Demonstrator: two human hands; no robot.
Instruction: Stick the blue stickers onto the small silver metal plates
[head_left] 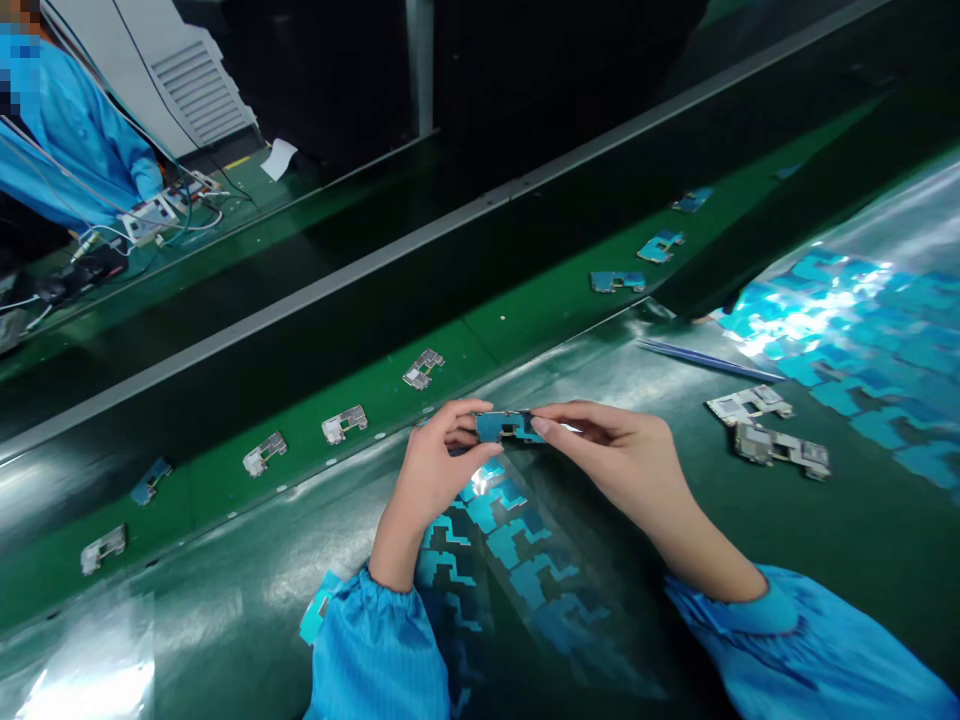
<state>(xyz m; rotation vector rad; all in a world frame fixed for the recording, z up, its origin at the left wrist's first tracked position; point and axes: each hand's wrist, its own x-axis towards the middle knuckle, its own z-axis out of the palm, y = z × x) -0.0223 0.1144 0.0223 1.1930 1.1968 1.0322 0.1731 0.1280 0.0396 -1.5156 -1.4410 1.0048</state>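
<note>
My left grip [439, 465] and right grip [611, 450] pinch closed on a blue-filmed circuit board [508, 427], held at its ends above the green counter [225, 640], tweezers [709, 360] off to my right.

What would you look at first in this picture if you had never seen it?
First you'd spot the left hand and right hand pinching a small blue circuit board in the middle. On the right, a shiny plastic sheet of blue pieces gleams. Silvery circuit boards sit in a row along the green conveyor belt above the hands.
</note>
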